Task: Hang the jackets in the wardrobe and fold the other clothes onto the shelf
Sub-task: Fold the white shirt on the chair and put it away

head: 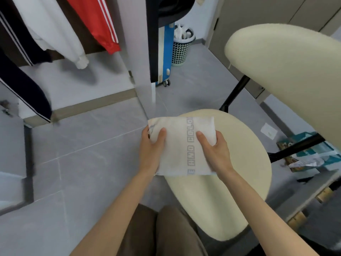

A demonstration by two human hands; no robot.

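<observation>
Left hand [150, 145] and right hand [215, 150] each grip one side of the folded white garment [181, 145]. Thumbs lie on top, fingers curled beneath. Position: centre frame, above the cream chair seat [239, 163]

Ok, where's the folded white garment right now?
The folded white garment is centre frame in the head view, held at either side by the left hand and right hand, over the left edge of the cream chair seat.

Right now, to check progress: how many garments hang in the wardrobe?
3: navy striped jacket at left, white garment beside it, red striped jacket at right. Lower navy sleeve could be a fourth; others may be hidden off-frame.
</observation>
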